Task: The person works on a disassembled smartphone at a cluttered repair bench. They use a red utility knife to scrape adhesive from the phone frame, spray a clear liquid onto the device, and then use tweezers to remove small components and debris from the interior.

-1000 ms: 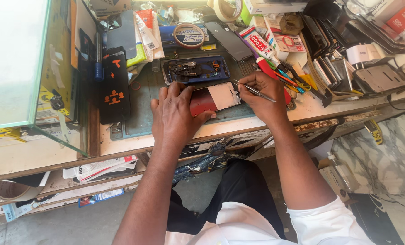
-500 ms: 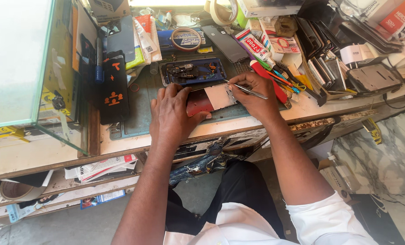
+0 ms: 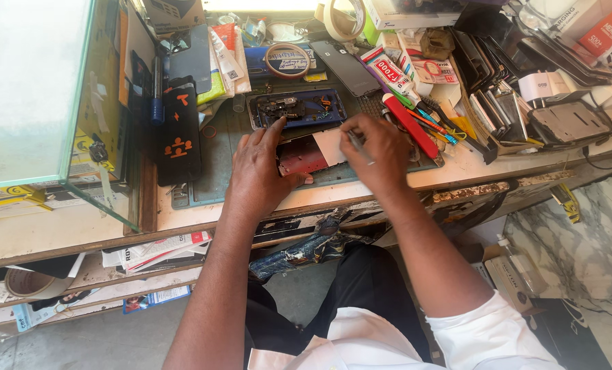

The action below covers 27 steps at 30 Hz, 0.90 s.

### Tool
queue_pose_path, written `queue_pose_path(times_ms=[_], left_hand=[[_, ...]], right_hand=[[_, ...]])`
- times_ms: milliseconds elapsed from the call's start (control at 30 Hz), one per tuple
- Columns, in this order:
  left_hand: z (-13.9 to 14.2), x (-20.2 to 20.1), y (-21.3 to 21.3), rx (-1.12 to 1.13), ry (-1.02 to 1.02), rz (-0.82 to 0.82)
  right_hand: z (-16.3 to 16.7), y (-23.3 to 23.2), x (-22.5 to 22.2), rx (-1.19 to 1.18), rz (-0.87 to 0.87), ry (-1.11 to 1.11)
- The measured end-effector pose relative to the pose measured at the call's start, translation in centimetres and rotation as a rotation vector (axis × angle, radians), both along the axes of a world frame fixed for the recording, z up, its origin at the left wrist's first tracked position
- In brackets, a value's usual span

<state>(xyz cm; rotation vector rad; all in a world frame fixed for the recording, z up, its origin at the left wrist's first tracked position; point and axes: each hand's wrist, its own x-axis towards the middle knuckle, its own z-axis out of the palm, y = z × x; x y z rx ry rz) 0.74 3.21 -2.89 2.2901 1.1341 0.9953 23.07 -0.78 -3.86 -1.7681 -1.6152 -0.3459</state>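
Cluttered workbench: blue tray holds small parts beyond left hand.

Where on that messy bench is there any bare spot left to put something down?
The green mat is bare between the black and orange case and the left hand. The pale bench edge in front of it is also free. Right of the right hand, tools and phone parts crowd everything.

A cluttered workbench (wooden-edged) bears a green mat.
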Motion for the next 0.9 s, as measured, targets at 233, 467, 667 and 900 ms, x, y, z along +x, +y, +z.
queue_pose_path(times_ms=[233,467,667,900], left_hand=[[-0.2,-0.2,0.2,0.018,-0.025,-0.017],[-0.5,-0.4,0.4,0.001,-0.082,-0.038],[0.7,-1.6,-0.7,0.162,-0.105,-0.02],[1.4,-4.2,-3.3,0.281,0.164,0.116]], right_hand=[[-0.9,-0.7,-4.8,0.081,0.232,0.066],[-0.1,-0.5,-3.4,0.077,0.4,0.592],[0.0,0.6,-2.3,-0.082,0.51,0.758],[1.1,3.1,-3.3,-0.249,0.697,0.68]])
